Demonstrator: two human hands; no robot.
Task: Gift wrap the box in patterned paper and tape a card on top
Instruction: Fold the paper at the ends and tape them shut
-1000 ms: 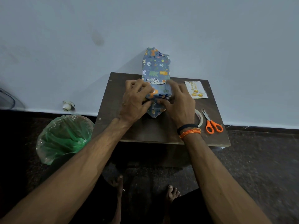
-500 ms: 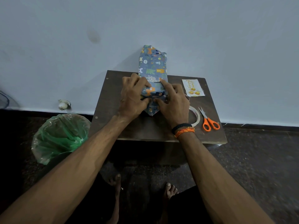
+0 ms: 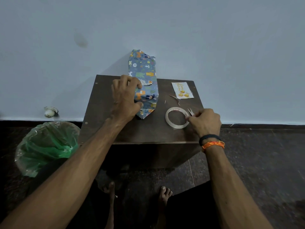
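Note:
The box (image 3: 146, 87), wrapped in blue paper with animal prints, lies lengthwise on the small dark wooden table (image 3: 148, 133), its far end sticking out past the back edge. The near paper flap forms a point toward me. My left hand (image 3: 125, 100) grips the box's left side and near end, holding the folded paper down. My right hand (image 3: 203, 122) pinches the right rim of the clear tape roll (image 3: 176, 118) lying flat on the table. The small white card (image 3: 182, 90) with gold print lies at the back right.
Scissor tips (image 3: 190, 111) show just above my right hand; their handles are hidden under it. Paper scraps (image 3: 175, 98) lie beside the card. A bin with a green liner (image 3: 46, 146) stands on the floor at left. The wall rises right behind the table.
My right hand left the box's near end and moved right to the tape roll. My left hand stayed on the box. The camera view shifted slightly.

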